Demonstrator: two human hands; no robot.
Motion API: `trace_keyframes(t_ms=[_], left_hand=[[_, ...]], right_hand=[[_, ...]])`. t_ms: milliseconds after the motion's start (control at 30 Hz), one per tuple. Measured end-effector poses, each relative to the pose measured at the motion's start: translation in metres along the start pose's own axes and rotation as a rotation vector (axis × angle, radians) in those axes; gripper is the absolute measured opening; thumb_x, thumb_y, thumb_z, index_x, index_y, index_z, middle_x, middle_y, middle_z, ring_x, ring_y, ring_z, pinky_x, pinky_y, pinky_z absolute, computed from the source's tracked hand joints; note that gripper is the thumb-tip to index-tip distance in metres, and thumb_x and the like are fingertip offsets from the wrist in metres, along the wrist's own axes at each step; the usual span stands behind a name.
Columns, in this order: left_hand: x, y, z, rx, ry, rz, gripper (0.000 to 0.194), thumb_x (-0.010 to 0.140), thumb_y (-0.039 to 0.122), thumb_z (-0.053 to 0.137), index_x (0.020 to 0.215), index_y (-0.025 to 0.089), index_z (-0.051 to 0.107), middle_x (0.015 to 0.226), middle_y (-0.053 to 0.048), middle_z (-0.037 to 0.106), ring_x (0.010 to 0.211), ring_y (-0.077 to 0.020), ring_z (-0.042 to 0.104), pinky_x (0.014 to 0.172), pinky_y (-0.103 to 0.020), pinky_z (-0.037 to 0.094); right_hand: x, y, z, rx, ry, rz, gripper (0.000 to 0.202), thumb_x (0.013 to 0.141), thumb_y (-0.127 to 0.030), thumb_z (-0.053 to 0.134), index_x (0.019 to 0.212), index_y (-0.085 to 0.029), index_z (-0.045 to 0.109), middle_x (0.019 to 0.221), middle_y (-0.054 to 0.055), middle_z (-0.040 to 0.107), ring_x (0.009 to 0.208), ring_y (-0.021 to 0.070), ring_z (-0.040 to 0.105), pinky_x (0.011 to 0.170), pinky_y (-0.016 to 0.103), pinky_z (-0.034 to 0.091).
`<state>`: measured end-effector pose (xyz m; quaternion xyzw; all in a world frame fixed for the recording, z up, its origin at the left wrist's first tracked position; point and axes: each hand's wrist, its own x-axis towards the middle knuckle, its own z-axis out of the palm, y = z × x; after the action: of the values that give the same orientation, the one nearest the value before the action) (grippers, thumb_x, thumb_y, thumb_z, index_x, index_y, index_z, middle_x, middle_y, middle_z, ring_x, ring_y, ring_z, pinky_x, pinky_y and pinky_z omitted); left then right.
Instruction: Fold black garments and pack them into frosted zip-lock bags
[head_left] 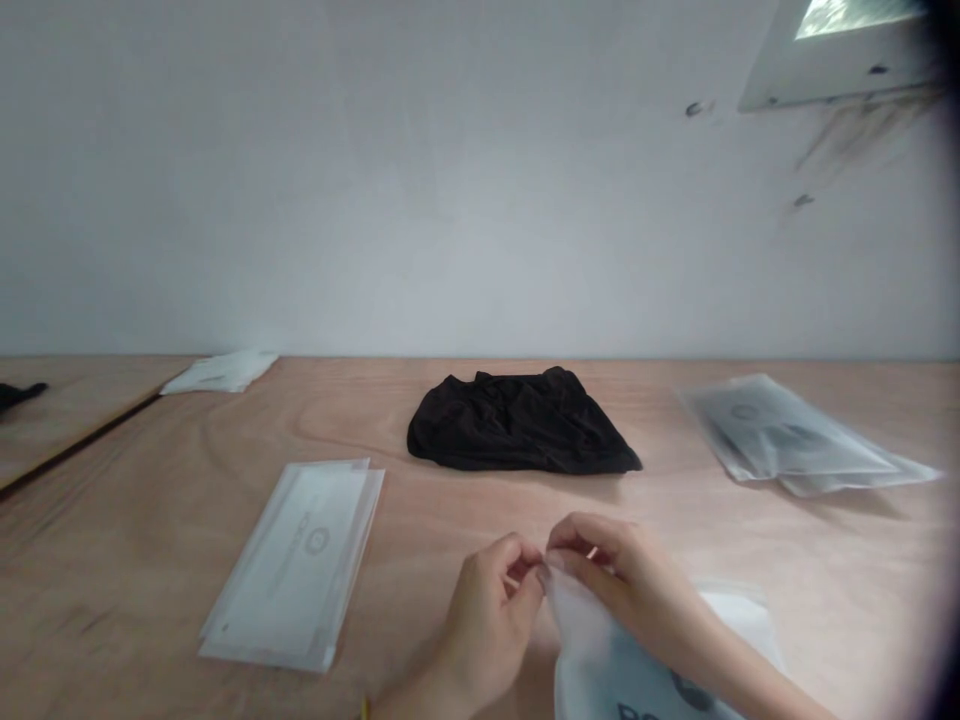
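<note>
A frosted plastic bag with dark lettering lies at the lower right, running out of the bottom of the view. My left hand pinches its upper left corner between thumb and fingers. Close against it, my right hand grips the same corner, its forearm crossing over the bag. Part of the bag's print is hidden under that arm. Beyond both hands, a black piece of cloth rests crumpled on the wooden table.
To the left lies a stack of flat frosted bags with a printed logo. More frosted bags, filled with something dark, lie at the right. White sheets sit near the wall, beside a dark gap in the tabletop.
</note>
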<state>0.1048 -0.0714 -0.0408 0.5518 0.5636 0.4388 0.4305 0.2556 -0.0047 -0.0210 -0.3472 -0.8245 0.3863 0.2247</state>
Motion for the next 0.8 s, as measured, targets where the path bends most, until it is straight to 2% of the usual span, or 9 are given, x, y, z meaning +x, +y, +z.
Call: trace_keyframes(t_ms=[67, 133, 300, 400, 500, 567, 667, 733, 800], left_hand=[[-0.007, 0.012, -0.008, 0.058, 0.047, 0.047, 0.020, 0.091, 0.026, 0.046, 0.083, 0.018, 0.062, 0.082, -0.004, 0.067, 0.076, -0.0163, 0.062, 0.070, -0.025, 0.046], [-0.015, 0.019, -0.023, 0.140, 0.129, 0.070, 0.019, 0.091, 0.028, 0.047, 0.079, 0.019, 0.060, 0.079, -0.003, 0.066, 0.075, -0.0162, 0.060, 0.073, -0.026, 0.046], [-0.033, 0.019, -0.072, 0.256, 0.286, 0.073, 0.019, 0.093, 0.033, 0.046, 0.083, 0.021, 0.057, 0.075, 0.000, 0.060, 0.072, -0.0154, 0.057, 0.067, -0.024, 0.044], [-0.039, 0.018, -0.086, 0.291, 0.314, 0.077, 0.021, 0.094, 0.035, 0.045, 0.083, 0.021, 0.056, 0.070, 0.002, 0.055, 0.065, -0.0137, 0.053, 0.061, -0.022, 0.041], [-0.039, 0.025, -0.082, 0.338, 0.311, 0.130, 0.021, 0.094, 0.033, 0.044, 0.082, 0.022, 0.056, 0.067, 0.003, 0.053, 0.062, -0.0134, 0.051, 0.059, -0.022, 0.040], [-0.039, 0.032, -0.074, 0.362, 0.305, 0.179, 0.021, 0.094, 0.031, 0.043, 0.081, 0.022, 0.056, 0.067, 0.002, 0.055, 0.062, -0.0138, 0.052, 0.059, -0.022, 0.041], [-0.039, 0.042, -0.060, 0.399, 0.285, 0.260, 0.021, 0.095, 0.029, 0.042, 0.080, 0.024, 0.056, 0.069, 0.000, 0.058, 0.063, -0.0151, 0.054, 0.060, -0.024, 0.042], [-0.040, 0.045, -0.053, 0.423, 0.281, 0.315, 0.021, 0.095, 0.028, 0.042, 0.078, 0.024, 0.055, 0.070, -0.001, 0.060, 0.063, -0.0162, 0.055, 0.061, -0.026, 0.043], [-0.039, 0.046, -0.050, 0.431, 0.294, 0.336, 0.022, 0.095, 0.028, 0.041, 0.077, 0.024, 0.054, 0.071, -0.002, 0.060, 0.064, -0.0165, 0.055, 0.062, -0.027, 0.043]], right_hand=[[-0.001, -0.008, -0.002, -0.058, 0.042, -0.017, 0.016, 0.088, -0.021, 0.047, 0.076, -0.021, 0.059, 0.074, 0.002, 0.067, 0.069, 0.0160, 0.061, 0.063, 0.025, 0.045], [-0.006, -0.005, -0.004, -0.146, 0.073, -0.034, 0.017, 0.089, -0.021, 0.044, 0.077, -0.022, 0.055, 0.073, 0.001, 0.065, 0.068, 0.0161, 0.061, 0.063, 0.025, 0.045], [-0.039, 0.032, -0.017, -0.246, 0.110, -0.040, 0.020, 0.095, -0.028, 0.038, 0.081, -0.024, 0.053, 0.074, 0.001, 0.064, 0.065, 0.0161, 0.063, 0.059, 0.026, 0.048], [-0.050, 0.037, -0.027, -0.264, 0.133, -0.104, 0.013, 0.093, -0.031, 0.046, 0.088, -0.026, 0.057, 0.083, 0.003, 0.067, 0.073, 0.0178, 0.067, 0.064, 0.026, 0.052], [-0.044, 0.012, -0.030, -0.215, 0.083, -0.205, 0.017, 0.095, -0.027, 0.044, 0.100, -0.027, 0.060, 0.098, 0.006, 0.066, 0.088, 0.0182, 0.066, 0.073, 0.026, 0.054], [-0.033, -0.011, -0.027, -0.185, -0.001, -0.272, 0.025, 0.096, -0.022, 0.039, 0.099, -0.027, 0.063, 0.099, 0.007, 0.065, 0.089, 0.0169, 0.066, 0.073, 0.025, 0.054], [-0.020, -0.033, -0.021, -0.225, -0.067, -0.350, 0.022, 0.093, -0.022, 0.047, 0.099, -0.029, 0.066, 0.107, 0.007, 0.065, 0.091, 0.0172, 0.067, 0.074, 0.025, 0.056], [-0.019, -0.035, -0.022, -0.256, 0.007, -0.381, 0.021, 0.090, -0.027, 0.055, 0.107, -0.031, 0.065, 0.114, 0.007, 0.064, 0.097, 0.0199, 0.067, 0.078, 0.028, 0.057], [-0.025, -0.032, -0.029, -0.271, 0.154, -0.391, 0.020, 0.088, -0.030, 0.057, 0.107, -0.032, 0.064, 0.114, 0.007, 0.063, 0.101, 0.0218, 0.066, 0.079, 0.029, 0.057]])
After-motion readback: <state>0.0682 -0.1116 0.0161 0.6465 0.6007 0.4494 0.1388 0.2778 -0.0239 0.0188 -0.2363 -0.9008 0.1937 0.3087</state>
